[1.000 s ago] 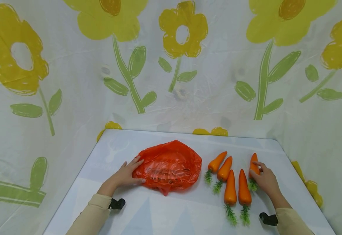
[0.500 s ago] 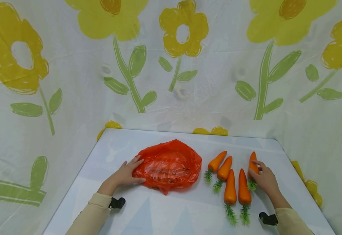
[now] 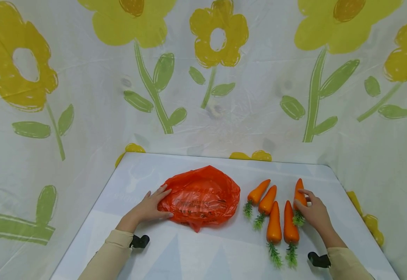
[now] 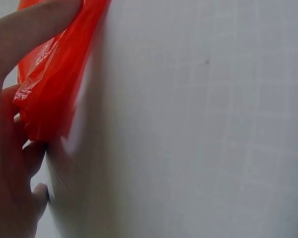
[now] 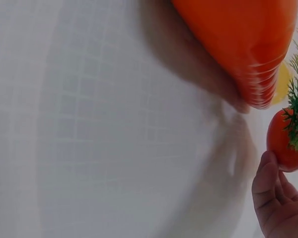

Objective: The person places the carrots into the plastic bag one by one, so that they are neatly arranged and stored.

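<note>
A crumpled red plastic bag [image 3: 203,200] with dark print lies at the middle of the table. My left hand [image 3: 149,207] rests on its left edge with fingers spread; in the left wrist view the thumb and fingers touch the red film [image 4: 59,69]. My right hand [image 3: 314,210] holds the rightmost toy carrot [image 3: 299,192] between thumb and fingers, its tip pointing away and its green leafy top toward me. In the right wrist view the fingers are at the held carrot's rounded end [image 5: 283,148], beside the green leaves.
Several other orange carrots lie between the bag and my right hand; the closest is an upright-pointing carrot [image 3: 290,225]. Another carrot [image 3: 258,193] lies slanted near the bag. A white table [image 3: 161,252] is enclosed by a flowered curtain [image 3: 252,97].
My right hand has shifted the held carrot slightly left and away from me, closer to the neighbouring carrot. My left hand and the bag have stayed in place.
</note>
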`<state>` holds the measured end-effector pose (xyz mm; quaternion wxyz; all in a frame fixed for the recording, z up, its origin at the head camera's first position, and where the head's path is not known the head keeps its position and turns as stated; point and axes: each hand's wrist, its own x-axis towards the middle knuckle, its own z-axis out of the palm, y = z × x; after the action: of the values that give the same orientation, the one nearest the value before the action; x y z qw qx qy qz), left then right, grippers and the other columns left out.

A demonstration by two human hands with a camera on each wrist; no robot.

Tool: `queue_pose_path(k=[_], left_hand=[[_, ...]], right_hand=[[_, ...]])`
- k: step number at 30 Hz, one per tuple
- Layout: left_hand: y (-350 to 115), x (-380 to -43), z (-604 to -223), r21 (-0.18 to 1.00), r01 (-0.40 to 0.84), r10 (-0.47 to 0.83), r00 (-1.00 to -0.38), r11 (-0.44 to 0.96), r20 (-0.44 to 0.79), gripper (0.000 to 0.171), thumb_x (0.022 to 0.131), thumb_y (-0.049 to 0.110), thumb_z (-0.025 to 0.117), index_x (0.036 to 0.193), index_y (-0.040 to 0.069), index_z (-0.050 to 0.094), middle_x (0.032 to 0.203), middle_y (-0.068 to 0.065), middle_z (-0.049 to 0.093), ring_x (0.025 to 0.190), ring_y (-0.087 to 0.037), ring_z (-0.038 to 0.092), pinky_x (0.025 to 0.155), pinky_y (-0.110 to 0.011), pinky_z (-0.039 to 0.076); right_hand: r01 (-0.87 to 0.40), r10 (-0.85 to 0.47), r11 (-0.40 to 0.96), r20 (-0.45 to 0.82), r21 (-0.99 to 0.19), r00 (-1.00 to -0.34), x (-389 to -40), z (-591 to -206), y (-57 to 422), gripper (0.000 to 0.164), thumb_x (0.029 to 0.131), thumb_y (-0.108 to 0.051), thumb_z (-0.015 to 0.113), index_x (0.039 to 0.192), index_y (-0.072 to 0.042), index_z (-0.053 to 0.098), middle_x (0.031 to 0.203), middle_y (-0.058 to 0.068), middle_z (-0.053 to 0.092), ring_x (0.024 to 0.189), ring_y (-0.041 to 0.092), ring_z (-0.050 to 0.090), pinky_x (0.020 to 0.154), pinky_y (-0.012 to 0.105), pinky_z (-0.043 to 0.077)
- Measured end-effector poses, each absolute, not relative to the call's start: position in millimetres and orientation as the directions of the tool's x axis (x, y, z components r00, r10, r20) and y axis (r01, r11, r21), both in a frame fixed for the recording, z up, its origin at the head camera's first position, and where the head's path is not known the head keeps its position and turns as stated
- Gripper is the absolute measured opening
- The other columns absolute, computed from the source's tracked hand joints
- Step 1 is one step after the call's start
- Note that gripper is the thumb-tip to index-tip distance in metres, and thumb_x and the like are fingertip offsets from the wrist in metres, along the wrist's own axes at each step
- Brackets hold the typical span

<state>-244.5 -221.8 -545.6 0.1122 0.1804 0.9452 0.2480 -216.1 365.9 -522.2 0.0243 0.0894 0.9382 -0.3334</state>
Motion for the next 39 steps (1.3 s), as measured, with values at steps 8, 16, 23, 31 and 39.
queue_pose_path(k=[8,16,23,31,39], left_hand=[[-220.8,-245.2,-547.6,0.501,0.278,0.392,-0.91,0.82,-0.137,0.097,0.081,0.056,0.078,0.159,0.014,0.037,0.168,-0.014,0.021,0.151,-0.04,0.026,0.122,-0.063,0.005],[-220.7,-246.1,-548.8,0.51,0.262,0.379,-0.915,0.819,-0.139,0.097,0.081,0.055,0.079,0.159,0.014,0.037,0.168,-0.013,0.021,0.151,-0.04,0.025,0.122,-0.063,0.005],[-221.0,-245.8,-548.5,0.51,0.256,0.373,-0.917,0.821,-0.141,0.097,0.081,0.055,0.079,0.159,0.015,0.037,0.169,-0.012,0.02,0.151,-0.04,0.024,0.122,-0.063,0.005],[-220.4,-245.0,-547.1,0.507,0.254,0.373,-0.916,0.824,-0.148,0.097,0.081,0.055,0.079,0.159,0.015,0.036,0.169,-0.013,0.02,0.152,-0.04,0.024,0.122,-0.063,0.005],[-220.4,-245.8,-548.4,0.506,0.261,0.377,-0.916,0.822,-0.14,0.097,0.082,0.054,0.079,0.159,0.014,0.037,0.168,-0.013,0.021,0.152,-0.039,0.024,0.122,-0.063,0.004]], right_hand=[[0.17,0.144,0.761,-0.092,-0.626,-0.985,-215.8,-520.0,364.2,0.067,0.103,-0.041,0.055,0.151,0.002,0.037,0.136,0.038,0.043,0.111,0.048,0.049,0.089,0.059,0.05],[0.156,0.139,0.761,-0.077,-0.63,-0.987,-216.2,-518.1,361.6,0.067,0.103,-0.042,0.056,0.151,0.001,0.038,0.136,0.038,0.044,0.111,0.047,0.05,0.087,0.057,0.051],[0.107,0.118,0.767,-0.026,-0.633,-0.993,-213.7,-515.4,355.8,0.064,0.102,-0.038,0.059,0.15,0.001,0.041,0.131,0.036,0.049,0.098,0.04,0.055,0.071,0.037,0.051],[0.117,0.117,0.765,-0.042,-0.633,-0.992,-213.9,-515.9,350.3,0.065,0.102,-0.04,0.058,0.151,0.0,0.04,0.131,0.034,0.049,0.097,0.037,0.055,0.07,0.034,0.051],[0.114,0.107,0.759,-0.05,-0.642,-0.993,-214.1,-514.2,344.7,0.065,0.102,-0.041,0.058,0.151,-0.002,0.041,0.13,0.033,0.05,0.095,0.036,0.056,0.07,0.034,0.051]])
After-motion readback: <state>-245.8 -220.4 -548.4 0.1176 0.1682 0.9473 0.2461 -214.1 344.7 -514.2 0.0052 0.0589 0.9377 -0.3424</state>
